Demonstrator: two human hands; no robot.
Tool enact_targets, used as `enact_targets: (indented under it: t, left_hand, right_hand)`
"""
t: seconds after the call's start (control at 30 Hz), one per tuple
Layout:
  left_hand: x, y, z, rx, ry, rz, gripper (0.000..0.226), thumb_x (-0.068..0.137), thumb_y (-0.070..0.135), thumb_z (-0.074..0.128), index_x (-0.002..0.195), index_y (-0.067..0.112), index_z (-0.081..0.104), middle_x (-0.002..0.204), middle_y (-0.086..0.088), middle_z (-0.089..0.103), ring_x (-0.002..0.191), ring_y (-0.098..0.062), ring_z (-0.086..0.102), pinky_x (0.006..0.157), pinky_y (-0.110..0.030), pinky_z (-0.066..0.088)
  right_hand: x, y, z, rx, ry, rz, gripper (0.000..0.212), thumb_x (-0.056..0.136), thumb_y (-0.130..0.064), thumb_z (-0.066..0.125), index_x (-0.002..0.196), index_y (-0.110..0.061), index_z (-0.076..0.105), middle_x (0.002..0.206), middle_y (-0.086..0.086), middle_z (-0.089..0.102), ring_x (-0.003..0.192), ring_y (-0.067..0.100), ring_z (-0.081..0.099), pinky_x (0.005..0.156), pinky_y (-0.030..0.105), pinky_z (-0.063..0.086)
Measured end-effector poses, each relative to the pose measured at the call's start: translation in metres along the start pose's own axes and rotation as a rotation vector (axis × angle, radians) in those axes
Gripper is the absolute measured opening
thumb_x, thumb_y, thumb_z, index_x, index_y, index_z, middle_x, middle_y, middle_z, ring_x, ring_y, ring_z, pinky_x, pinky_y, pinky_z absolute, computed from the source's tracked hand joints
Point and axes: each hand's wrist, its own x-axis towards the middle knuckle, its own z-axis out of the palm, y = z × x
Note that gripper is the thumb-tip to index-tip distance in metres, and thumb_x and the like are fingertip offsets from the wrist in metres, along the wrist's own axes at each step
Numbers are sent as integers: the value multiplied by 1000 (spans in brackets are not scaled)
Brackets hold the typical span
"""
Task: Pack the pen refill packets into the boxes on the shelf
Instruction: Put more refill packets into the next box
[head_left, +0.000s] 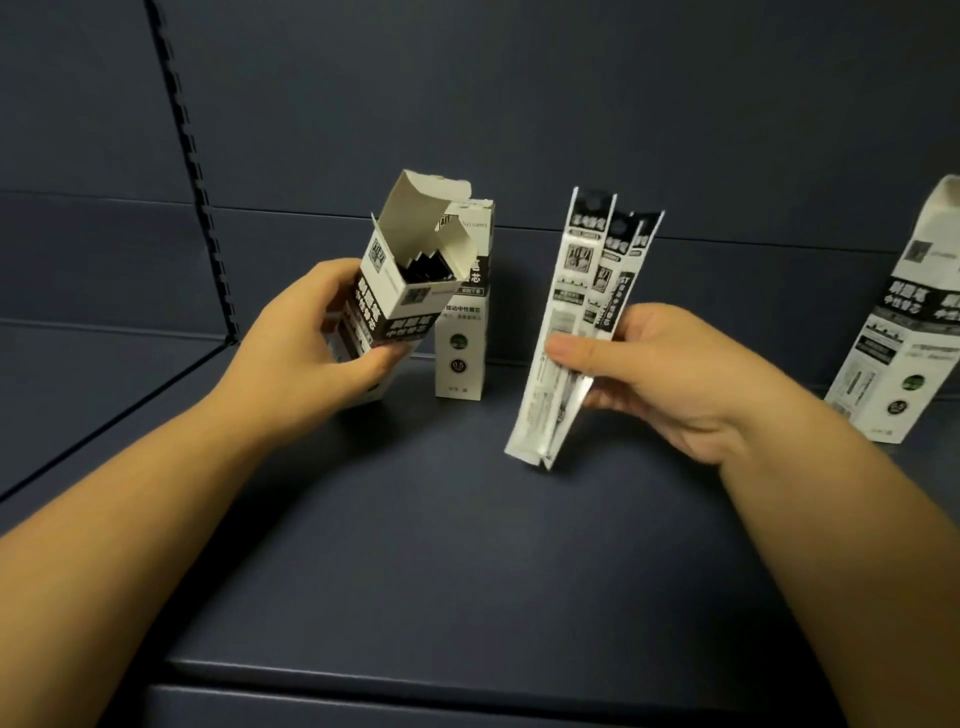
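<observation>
Both bare forearms extend forward from the lower frame corners and converge toward the centre. The left hand (301, 338) is raised, thumb in front and fingers curled around the open box (400, 291), holding it tilted. The right hand (670, 374) pinches a fanned bunch of refill packets (576, 322) between thumb and curled fingers, wrist angled inward.

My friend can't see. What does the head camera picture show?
A person's left hand holds an open box tilted, with dark packets inside, while the right hand pinches a bunch of pen refill packets. Two more boxes stand on the dark shelf.
</observation>
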Motion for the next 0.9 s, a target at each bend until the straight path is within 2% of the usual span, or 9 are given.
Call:
enact_targets:
  t: [0.07, 0.2, 0.33, 0.47, 0.6, 0.8, 0.9]
  left_hand:
    - [0, 0, 0, 4, -2, -2, 60, 79, 33, 79, 126, 43, 44, 115, 34, 54, 104, 23, 52, 81, 2, 41]
    - [0, 1, -1, 10, -10, 2, 60, 79, 34, 80, 125, 45, 44, 115, 35, 54, 106, 21, 53, 81, -2, 42]
    - [0, 2, 0, 12, -21, 16, 58, 77, 37, 78, 124, 46, 46, 114, 35, 55, 106, 19, 53, 82, 1, 41]
    - [0, 3, -2, 20, -30, 33, 59, 79, 33, 80, 123, 52, 44, 115, 36, 55, 108, 18, 54, 83, 1, 40]
    - [-1, 3, -2, 30, -43, 39, 59, 78, 34, 80, 121, 54, 44, 112, 44, 54, 107, 18, 53, 82, 2, 40]
    - [-1, 0, 0, 39, -52, 62, 60, 79, 30, 82, 119, 56, 47, 117, 40, 55, 109, 15, 55, 84, 1, 40]
    - [-1, -1, 0, 58, -63, 62, 61, 79, 29, 83, 125, 50, 49, 119, 34, 58, 110, 13, 55, 85, 1, 39]
  right_hand:
    - [2, 0, 0, 118, 21, 9, 13, 89, -11, 70, 101, -10, 73, 96, 3, 80, 89, 15, 77, 71, 22, 61]
    - [4, 3, 0, 228, 37, -10, 16, 89, -11, 69, 104, -6, 72, 98, 6, 79, 92, 17, 76, 70, 22, 60]
    - [5, 5, 1, 225, 74, -50, 11, 91, -11, 68, 101, -9, 73, 98, 5, 79, 94, 18, 76, 74, 26, 61]
    - [4, 5, 2, 230, 84, -60, 16, 87, -12, 71, 103, -10, 73, 101, 6, 79, 98, 20, 76, 89, 35, 60]
    - [2, 3, 3, 247, 48, -68, 16, 85, -10, 70, 101, -10, 73, 98, 6, 79, 94, 19, 76, 83, 32, 62]
    - [1, 3, 4, 238, 46, -86, 17, 83, -8, 72, 100, -10, 74, 98, 6, 79, 93, 20, 77, 84, 33, 62]
    - [0, 3, 4, 225, 60, -96, 16, 85, -9, 73, 101, -9, 74, 98, 8, 79, 94, 21, 77, 87, 35, 61]
